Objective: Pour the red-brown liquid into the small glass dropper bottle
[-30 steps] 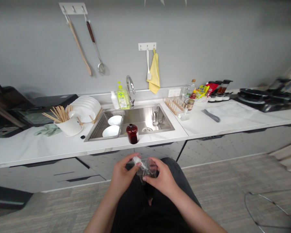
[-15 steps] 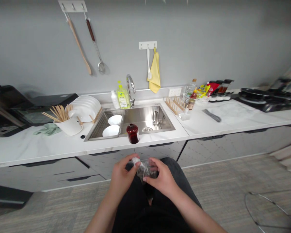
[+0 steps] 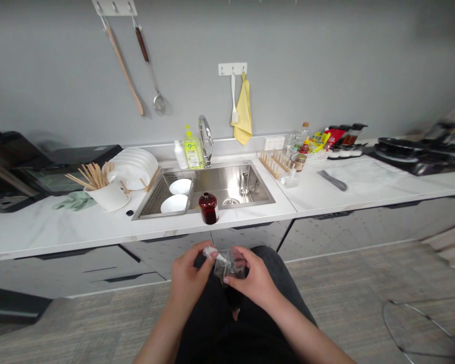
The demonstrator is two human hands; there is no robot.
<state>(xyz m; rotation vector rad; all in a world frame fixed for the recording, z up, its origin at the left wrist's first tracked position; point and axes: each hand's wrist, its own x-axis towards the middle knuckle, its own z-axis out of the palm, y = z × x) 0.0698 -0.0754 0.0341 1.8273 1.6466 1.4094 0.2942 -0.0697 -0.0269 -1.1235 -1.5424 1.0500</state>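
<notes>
L hand (image 3: 189, 273) pinches a white bit (image 3: 211, 252) against a clear plastic pkt (image 3: 229, 265), R hand (image 3: 256, 279) gripping the pkt's side, both closed, holding it up over the lap (image 3: 282, 280), well off the worktop (image 3: 60, 233), likely for close finger work.

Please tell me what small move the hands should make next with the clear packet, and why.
Probably the left hand should pull the white end from the clear packet: its fingers pinch that end while the right hand grips the packet.
</notes>
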